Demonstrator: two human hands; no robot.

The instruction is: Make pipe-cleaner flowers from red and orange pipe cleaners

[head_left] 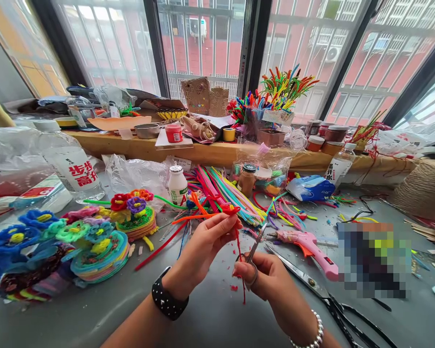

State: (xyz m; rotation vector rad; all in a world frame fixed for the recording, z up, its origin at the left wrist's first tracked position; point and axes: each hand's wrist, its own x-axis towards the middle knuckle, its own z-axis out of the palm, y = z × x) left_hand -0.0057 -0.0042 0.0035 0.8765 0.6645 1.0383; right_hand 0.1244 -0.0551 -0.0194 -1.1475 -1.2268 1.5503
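My left hand (203, 246) is closed in a pinch on a red pipe cleaner (229, 209), its looped end showing above the fingertips. A thin red strand (239, 249) hangs from that hand down past my right fingers. My right hand (273, 278) grips small scissors (254, 250) by their finger loops, blades pointing up and slightly right, beside the strand. Whether the blades touch the strand I cannot tell. Red scraps (234, 288) lie on the grey table (130, 314) below. Behind my hands spreads a bundle of coloured pipe cleaners (224, 188).
At right lie a pink glue gun (308, 244) and large black-handled scissors (322, 290). Pipe-cleaner flowers (97, 237) on layered round bases stand left, near a water bottle (70, 162). A white bottle (177, 184) and brown jar (246, 180) stand behind. The wooden ledge (210, 151) is crowded.
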